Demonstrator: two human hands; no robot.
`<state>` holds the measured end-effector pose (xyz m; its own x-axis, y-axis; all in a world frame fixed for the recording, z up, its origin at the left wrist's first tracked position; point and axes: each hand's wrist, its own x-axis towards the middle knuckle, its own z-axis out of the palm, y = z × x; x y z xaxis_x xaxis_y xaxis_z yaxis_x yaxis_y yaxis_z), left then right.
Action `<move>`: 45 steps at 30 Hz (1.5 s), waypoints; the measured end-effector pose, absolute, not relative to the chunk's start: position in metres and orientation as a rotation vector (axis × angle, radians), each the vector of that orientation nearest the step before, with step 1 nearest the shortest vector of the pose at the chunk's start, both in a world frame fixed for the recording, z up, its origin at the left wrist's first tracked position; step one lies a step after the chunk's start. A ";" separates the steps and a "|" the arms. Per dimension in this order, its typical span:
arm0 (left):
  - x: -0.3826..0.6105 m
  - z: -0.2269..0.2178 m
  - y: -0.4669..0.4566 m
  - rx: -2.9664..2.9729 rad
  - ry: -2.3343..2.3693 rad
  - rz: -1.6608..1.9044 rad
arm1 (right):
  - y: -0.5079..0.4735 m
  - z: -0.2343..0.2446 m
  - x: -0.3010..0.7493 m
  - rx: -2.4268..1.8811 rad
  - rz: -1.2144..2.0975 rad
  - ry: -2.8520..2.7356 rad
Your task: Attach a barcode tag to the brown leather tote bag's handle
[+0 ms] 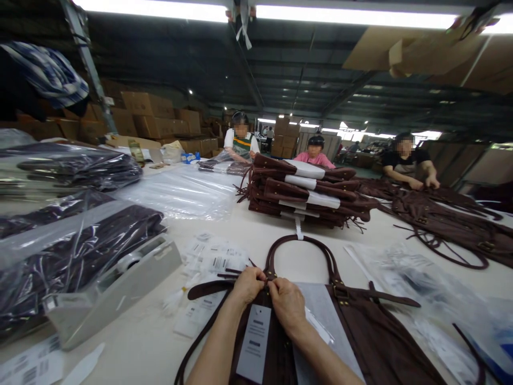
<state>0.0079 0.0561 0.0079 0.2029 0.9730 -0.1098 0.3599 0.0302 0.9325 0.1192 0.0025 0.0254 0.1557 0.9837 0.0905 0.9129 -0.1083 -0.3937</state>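
A dark brown handbag lies on the white table in front of me, its looped handle pointing away. At the base of that handle, on the left, my left hand and my right hand meet with fingers pinched. Whatever sits between the fingertips is too small to make out. Just below them a grey printed hang tag rests on the bag. A pale sheet lies across its middle. The buckled strap sticks out to the right.
Stacked brown bags with white paper bands stand ahead. Plastic-wrapped bags and a grey tape dispenser are at left. Clear plastic bags and printed labels lie nearby. Several people work across the table, one handling bags at right.
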 end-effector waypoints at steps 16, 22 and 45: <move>-0.005 0.014 0.046 1.214 1.227 1.063 | -0.002 0.040 0.141 -1.898 0.508 -1.861; -0.008 0.017 0.043 1.056 1.110 1.148 | 0.005 0.035 0.150 -1.692 0.934 -1.590; -0.025 0.043 -0.024 1.159 0.968 1.181 | -0.020 0.045 0.131 -1.331 1.755 -0.625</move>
<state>-0.0253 -0.0235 0.0432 0.1497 0.9884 0.0238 -0.1707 0.0022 0.9853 0.1310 -0.0203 0.0447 -0.0980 0.8399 -0.5338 -0.3138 -0.5352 -0.7843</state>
